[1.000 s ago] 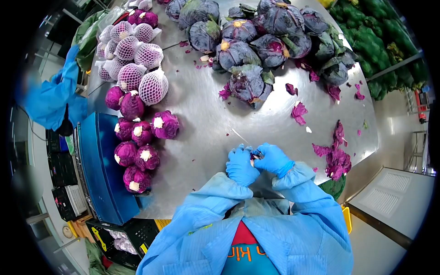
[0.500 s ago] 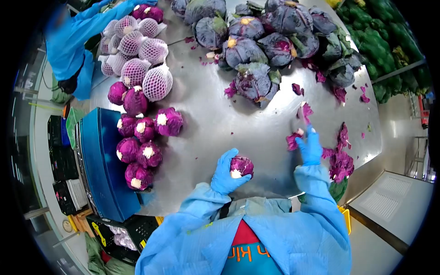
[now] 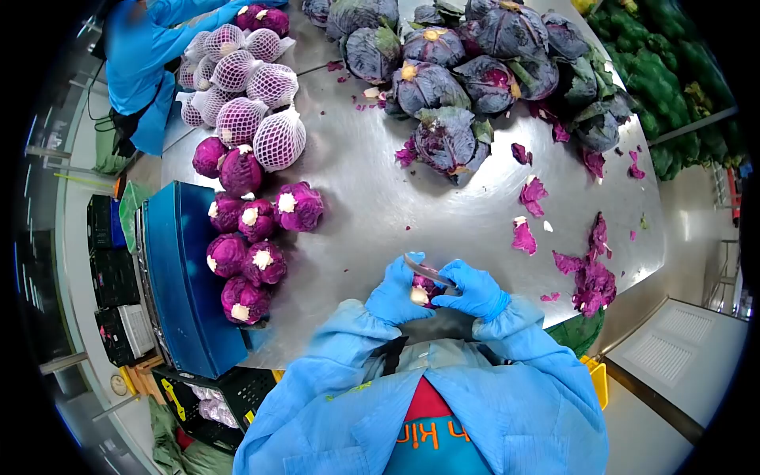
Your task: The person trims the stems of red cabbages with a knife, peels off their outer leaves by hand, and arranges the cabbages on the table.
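Observation:
Near the front edge of the table, my left hand (image 3: 388,294) in a blue glove is wrapped round a small trimmed red cabbage (image 3: 428,286), whose pale cut stem faces me. My right hand (image 3: 477,291), gloved too, grips a knife (image 3: 427,271) with a curved blade lying across the top of the cabbage. Fingers of both hands hide the cabbage's sides and most of the knife's handle. To the right are loose purple leaves (image 3: 523,235) and a heap of trimmings (image 3: 594,286).
Trimmed red cabbages (image 3: 256,220) stand at left, with several in white foam nets (image 3: 280,139) behind them. Untrimmed cabbages (image 3: 450,142) are piled at the back of the metal table (image 3: 372,214). A blue box (image 3: 190,277) borders the left edge. Another person's blue sleeve (image 3: 170,39) reaches in at upper left.
My right hand has come from the leaves at right to the cabbage, with the knife now across it. Two leaf pieces lie where that hand was. My left hand keeps the cabbage.

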The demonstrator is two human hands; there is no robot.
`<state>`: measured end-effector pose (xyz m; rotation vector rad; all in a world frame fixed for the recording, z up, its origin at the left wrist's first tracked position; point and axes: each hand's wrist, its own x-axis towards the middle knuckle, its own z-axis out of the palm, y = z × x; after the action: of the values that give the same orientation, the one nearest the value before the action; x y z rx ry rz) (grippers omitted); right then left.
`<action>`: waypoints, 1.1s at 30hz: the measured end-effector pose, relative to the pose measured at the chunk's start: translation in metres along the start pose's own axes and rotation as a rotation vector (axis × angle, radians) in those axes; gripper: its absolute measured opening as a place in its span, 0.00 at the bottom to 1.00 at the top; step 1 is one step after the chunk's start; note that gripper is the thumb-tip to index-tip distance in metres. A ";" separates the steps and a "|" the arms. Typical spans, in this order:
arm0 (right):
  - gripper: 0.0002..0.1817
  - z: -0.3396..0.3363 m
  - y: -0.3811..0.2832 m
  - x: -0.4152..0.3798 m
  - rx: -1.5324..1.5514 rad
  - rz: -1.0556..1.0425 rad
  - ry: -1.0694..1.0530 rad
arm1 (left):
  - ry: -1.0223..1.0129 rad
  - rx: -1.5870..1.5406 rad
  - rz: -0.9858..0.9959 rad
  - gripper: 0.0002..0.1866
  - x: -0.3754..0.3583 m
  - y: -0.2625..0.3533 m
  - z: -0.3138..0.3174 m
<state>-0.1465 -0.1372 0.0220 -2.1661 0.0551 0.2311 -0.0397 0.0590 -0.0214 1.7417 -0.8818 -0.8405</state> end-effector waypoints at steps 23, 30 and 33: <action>0.15 -0.011 0.017 0.009 -0.144 -0.218 -0.161 | -0.010 0.399 0.162 0.57 0.013 0.001 -0.003; 0.20 -0.003 0.008 0.006 -0.044 -0.096 0.058 | -0.086 0.023 -0.077 0.60 0.011 -0.010 -0.004; 0.20 0.006 0.008 -0.004 -0.056 -0.127 0.134 | -0.088 0.131 -0.080 0.61 0.010 -0.012 -0.006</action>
<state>-0.1519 -0.1375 0.0130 -2.2288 -0.0133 0.0142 -0.0270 0.0562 -0.0320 1.8755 -0.9486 -0.9355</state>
